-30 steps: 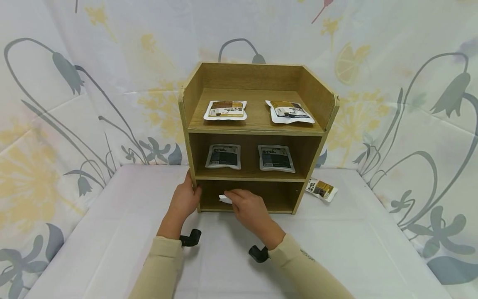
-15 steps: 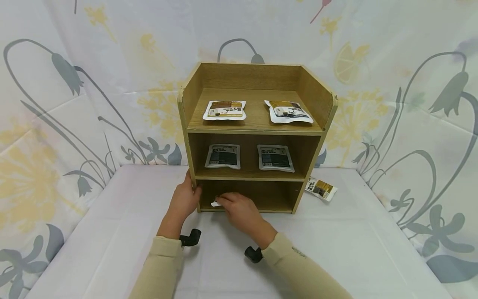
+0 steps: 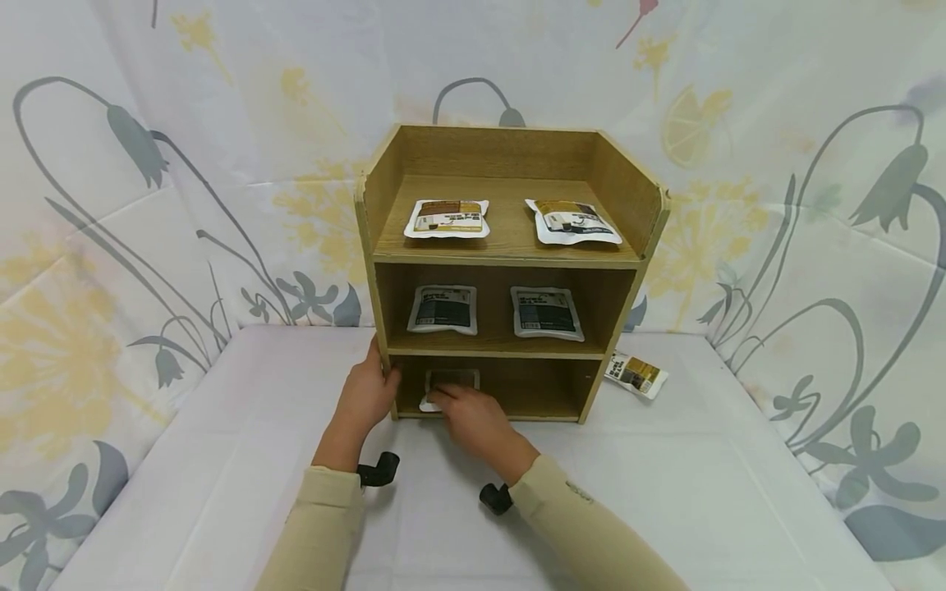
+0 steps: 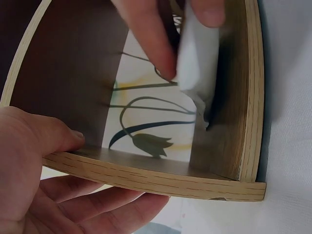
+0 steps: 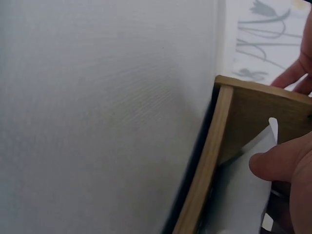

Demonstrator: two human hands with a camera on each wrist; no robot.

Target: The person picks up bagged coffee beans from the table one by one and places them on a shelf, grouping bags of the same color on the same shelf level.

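A small wooden shelf unit with three levels stands on the table. My left hand grips its left side panel low down, thumb inside and fingers outside, as the left wrist view shows. My right hand reaches into the bottom compartment, pinching a white-edged food pouch near its left side. In the left wrist view the pouch is tilted over the bottom board, thumb on one face and fingers on the other. Part of the pouch is hidden by the hand.
Two pouches, one left and one right, lie on the top level. Two dark-labelled pouches, left and right, lie on the middle level. Another pouch rests on the white tablecloth beside the unit's right side.
My right hand has moved left inside the bottom compartment with the pouch, whose face has tipped from edge-on to flatter. The left hand stays on the panel.
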